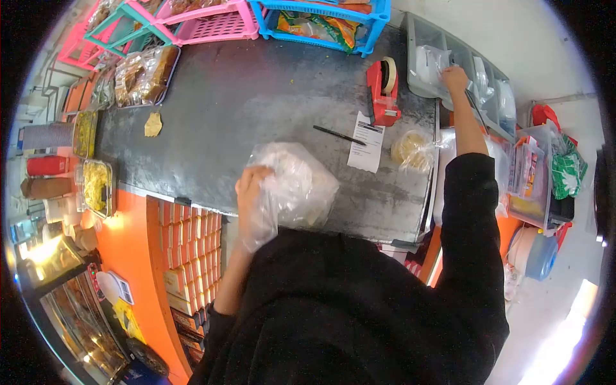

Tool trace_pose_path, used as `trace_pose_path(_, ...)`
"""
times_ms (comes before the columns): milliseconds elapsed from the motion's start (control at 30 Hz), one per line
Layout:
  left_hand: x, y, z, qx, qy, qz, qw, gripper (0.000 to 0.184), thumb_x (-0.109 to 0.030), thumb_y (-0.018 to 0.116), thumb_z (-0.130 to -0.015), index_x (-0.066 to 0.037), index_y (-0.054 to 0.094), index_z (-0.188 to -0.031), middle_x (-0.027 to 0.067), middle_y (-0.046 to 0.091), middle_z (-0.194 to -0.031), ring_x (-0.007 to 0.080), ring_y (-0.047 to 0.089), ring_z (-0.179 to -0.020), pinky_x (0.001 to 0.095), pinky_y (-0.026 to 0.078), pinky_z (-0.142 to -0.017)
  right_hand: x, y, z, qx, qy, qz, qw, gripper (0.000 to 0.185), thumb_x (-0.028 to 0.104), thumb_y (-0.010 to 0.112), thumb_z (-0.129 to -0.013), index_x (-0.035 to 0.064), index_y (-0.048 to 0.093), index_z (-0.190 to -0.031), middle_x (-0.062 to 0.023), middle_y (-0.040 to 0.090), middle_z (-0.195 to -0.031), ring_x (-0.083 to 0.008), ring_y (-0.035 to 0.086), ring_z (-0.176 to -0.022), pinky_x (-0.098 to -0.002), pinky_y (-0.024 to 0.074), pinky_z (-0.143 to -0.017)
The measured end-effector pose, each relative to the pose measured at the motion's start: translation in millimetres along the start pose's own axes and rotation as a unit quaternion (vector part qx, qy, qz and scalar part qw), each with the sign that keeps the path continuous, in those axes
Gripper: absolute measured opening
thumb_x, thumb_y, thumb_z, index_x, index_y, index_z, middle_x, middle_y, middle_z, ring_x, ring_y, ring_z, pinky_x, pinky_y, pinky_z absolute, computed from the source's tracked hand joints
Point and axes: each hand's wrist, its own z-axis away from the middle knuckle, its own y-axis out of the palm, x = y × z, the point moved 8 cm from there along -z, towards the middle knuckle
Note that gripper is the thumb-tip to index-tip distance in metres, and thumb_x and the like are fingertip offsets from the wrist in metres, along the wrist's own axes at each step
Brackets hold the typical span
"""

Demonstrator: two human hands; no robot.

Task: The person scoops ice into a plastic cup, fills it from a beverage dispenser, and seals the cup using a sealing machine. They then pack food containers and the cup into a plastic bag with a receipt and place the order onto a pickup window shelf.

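Nearest the body, the left hand (251, 189) has its fingers curled over the side of a clear plastic bag (301, 186), seemingly pinching the film. The bag sits at the near edge of the surface (244, 109), just in front of the black-clad torso, and its loose film trails down over the wrist. Whatever is inside is blurred by the plastic, so I cannot tell what it is.

A little farther out, a black pen (340, 135) lies with one end across a printed slip (364, 151). To the right of the slip is a small knotted bag (412, 151) with pale yellow contents, near the surface's right edge. Beyond the slip stands a red tape dispenser (384, 96).

The right arm stretches far out, and the right hand (455, 78) is at a grey compartment bin (420, 78), its fingers bunched narrowly at some clear plastic (431, 63) in one compartment. Whether they have hold of it I cannot tell.

The step in hand seems to be steadying the bag while reaching for the plastic in the bin. The next move, I judge, calls for a thin, separate pinch on that film and a steady left hand.
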Motion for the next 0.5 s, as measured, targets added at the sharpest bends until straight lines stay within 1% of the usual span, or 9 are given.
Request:
trace_pose_path(133,6,-12,-26,-0.036,0.051,-0.058,0.996,0.036,-0.013,0.055,-0.065,0.0,0.054,-0.099,0.0144,0.054,-0.099,0.0324,0.049,-0.094,0.0348,0.036,-0.084,13,-11,11,-0.046,0.039,-0.013,0.998,0.028,0.03,0.064,-0.067,0.0039,0.068,-0.076,-0.0204,0.064,-0.081,-0.0377,0.062,-0.08,-0.0406,0.0498,-0.07)
trace_pose_path(233,-5,-23,-35,-0.008,0.134,0.017,0.991,0.037,-0.012,0.053,-0.069,0.001,0.054,-0.104,0.0167,0.055,-0.107,0.0335,0.049,-0.1,0.0363,0.037,-0.087,26,-16,19,-0.006,0.008,0.002,1.0,0.029,0.029,0.063,-0.07,0.0012,0.067,-0.077,-0.023,0.063,-0.084,-0.0385,0.062,-0.081,-0.0417,0.0493,-0.071)
trace_pose_path(267,4,-22,-41,0.076,-0.016,0.02,0.997,0.036,-0.012,0.052,-0.072,0.001,0.055,-0.105,0.0173,0.054,-0.111,0.0333,0.048,-0.104,0.036,0.037,-0.091,40,-15,27,0.038,-0.03,0.047,0.998,0.028,0.028,0.062,-0.071,0.0017,0.067,-0.08,-0.0218,0.063,-0.087,-0.0378,0.061,-0.082,-0.0411,0.0492,-0.073)
trace_pose_path(300,18,-19,-42,0.163,-0.16,0.021,0.973,0.036,-0.012,0.052,-0.074,0.002,0.055,-0.107,0.0178,0.053,-0.115,0.033,0.047,-0.107,0.0358,0.036,-0.094,49,-19,32,0.079,-0.061,0.093,0.991,0.028,0.027,0.061,-0.073,0.0021,0.067,-0.082,-0.0207,0.063,-0.089,-0.0371,0.061,-0.084,-0.0405,0.049,-0.075)
trace_pose_path(333,-4,-20,-52,0.182,0.16,-0.014,0.97,0.032,-0.012,0.049,-0.081,0.002,0.055,-0.108,0.0179,0.052,-0.119,0.0323,0.046,-0.111,0.0346,0.035,-0.096,52,-16,30,0.058,-0.123,0.078,0.988,0.03,0.027,0.061,-0.074,0.0015,0.066,-0.088,-0.0212,0.062,-0.092,-0.0371,0.06,-0.087,-0.0407,0.0478,-0.078)
trace_pose_path(367,-1,-20,-59,0.22,0.119,-0.026,0.968,0.031,-0.014,0.049,-0.082,0.002,0.056,-0.107,0.018,0.053,-0.118,0.0314,0.047,-0.11,0.0341,0.035,-0.096,48,-3,30,0.035,-0.181,0.067,0.981,0.032,0.027,0.06,-0.075,0.0009,0.065,-0.094,-0.0217,0.061,-0.095,-0.0371,0.059,-0.09,-0.0408,0.0466,-0.081)
trace_pose_path(400,-6,-16,-63,0.261,0.081,-0.04,0.961,0.03,-0.015,0.048,-0.084,0.002,0.056,-0.106,0.018,0.054,-0.116,0.0304,0.048,-0.109,0.0337,0.036,-0.095,49,1,33,0.028,-0.191,0.057,0.98,0.039,0.022,0.055,-0.076,-0.0014,0.058,-0.107,-0.0227,0.059,-0.104,-0.0355,0.057,-0.095,-0.0417,0.044,-0.085)
trace_pose_path(467,-35,5,-75,0.374,0.039,0.054,0.925,0.029,-0.016,0.049,-0.085,0.002,0.056,-0.108,0.0177,0.056,-0.114,0.0292,0.049,-0.108,0.034,0.037,-0.094,53,-13,42,-0.001,-0.178,-0.027,0.984,0.036,0.017,0.05,-0.077,0.0008,0.059,-0.108,-0.0245,0.06,-0.097,-0.0389,0.058,-0.091,-0.0445,0.0449,-0.082)
trace_pose_path(500,-42,13,-77,0.404,-0.006,0.061,0.913,0.03,-0.016,0.051,-0.084,0.002,0.056,-0.108,0.0174,0.056,-0.114,0.0285,0.05,-0.107,0.0339,0.037,-0.094,58,-31,50,-0.013,-0.167,-0.07,0.983,0.031,0.016,0.05,-0.077,0.0021,0.062,-0.103,-0.0231,0.061,-0.092,-0.0371,0.06,-0.085,-0.0426,0.047,-0.077)
